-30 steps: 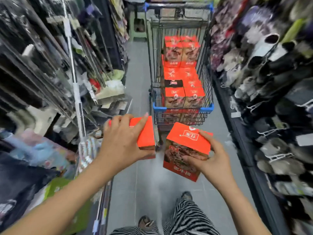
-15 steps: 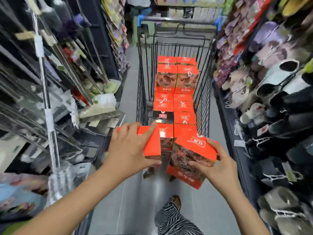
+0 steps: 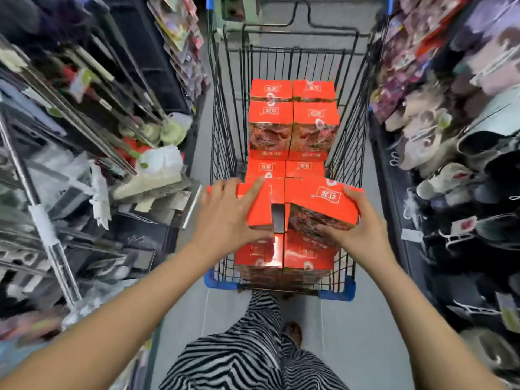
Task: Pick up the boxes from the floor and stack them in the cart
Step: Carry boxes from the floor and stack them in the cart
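The left hand (image 3: 228, 218) is gripping the left-hand box (image 3: 260, 209) from above, fingers wrapping over its red top. The right hand (image 3: 358, 230) is clutching the right-hand box (image 3: 323, 202), which is tilting, fingers curling round its far edge and thumb pressing its printed side. Both cartons are hovering side by side over the stacked boxes (image 3: 292, 122) at the near end of the wire shopping cart (image 3: 222, 280).

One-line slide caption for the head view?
Left hand grips one red cardboard box, right hand a second box, above stacked red boxes in a black wire shopping cart.
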Demonstrator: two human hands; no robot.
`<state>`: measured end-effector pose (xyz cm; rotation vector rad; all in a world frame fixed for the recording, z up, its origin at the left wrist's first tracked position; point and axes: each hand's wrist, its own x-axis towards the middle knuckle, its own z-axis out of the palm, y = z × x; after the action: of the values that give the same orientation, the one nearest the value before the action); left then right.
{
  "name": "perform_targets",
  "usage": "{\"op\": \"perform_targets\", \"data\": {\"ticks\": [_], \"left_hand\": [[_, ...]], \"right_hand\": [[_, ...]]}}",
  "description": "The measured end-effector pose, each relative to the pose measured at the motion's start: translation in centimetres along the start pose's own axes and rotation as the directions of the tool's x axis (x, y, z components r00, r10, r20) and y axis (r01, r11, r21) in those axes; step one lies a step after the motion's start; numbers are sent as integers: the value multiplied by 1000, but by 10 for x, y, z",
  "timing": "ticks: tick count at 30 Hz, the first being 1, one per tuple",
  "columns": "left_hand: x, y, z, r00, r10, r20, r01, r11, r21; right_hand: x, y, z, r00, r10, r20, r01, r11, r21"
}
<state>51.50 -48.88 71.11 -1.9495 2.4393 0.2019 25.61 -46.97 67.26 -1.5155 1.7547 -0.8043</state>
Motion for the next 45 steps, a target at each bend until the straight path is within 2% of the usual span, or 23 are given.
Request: {"op": "perform_targets", "data": {"ticks": [7,13,15,20,22,25,27,29,30,35,42,45], "left_hand": [[94,-17,23,997,72,-33,-71,997,38],[140,-24,23,998,58,9,-58,998,30],[150,-23,26,998,59,-5,-59,998,35],[168,-19,43,997,77,-28,-77,997,2],[170,-18,49,995,90,-42,-90,996,-19],[165,-17,52,998,26,-63,-31,997,-74],[159,-18,49,992,-115,-44,102,967,-234],[155,-19,45,957,-271,107,290,844,-452],[155,-19,42,941,-292,169,337,795,-504],[164,-24,42,954,-207,216,291,809,-510],[162,-19,57,971,-226,81,234,815,-530],[168,-19,58,965,-244,96,257,803,-538]], "right_hand": [[84,-2,19,998,-51,-29,51,999,-17],[128,2,21,992,-73,105,76,997,-27],[140,4,19,983,-116,145,125,991,-53],[158,18,19,968,-185,171,207,971,-121],[161,25,21,974,-166,152,187,974,-131],[165,35,20,987,-117,107,129,984,-122],[166,38,20,987,-109,121,121,989,-88],[167,37,21,981,-141,136,151,986,-67],[168,37,21,976,-161,149,170,984,-51],[178,37,19,954,-217,209,219,976,14],[184,38,13,942,-222,253,225,974,15],[184,41,13,935,-239,260,250,968,-9]]}}
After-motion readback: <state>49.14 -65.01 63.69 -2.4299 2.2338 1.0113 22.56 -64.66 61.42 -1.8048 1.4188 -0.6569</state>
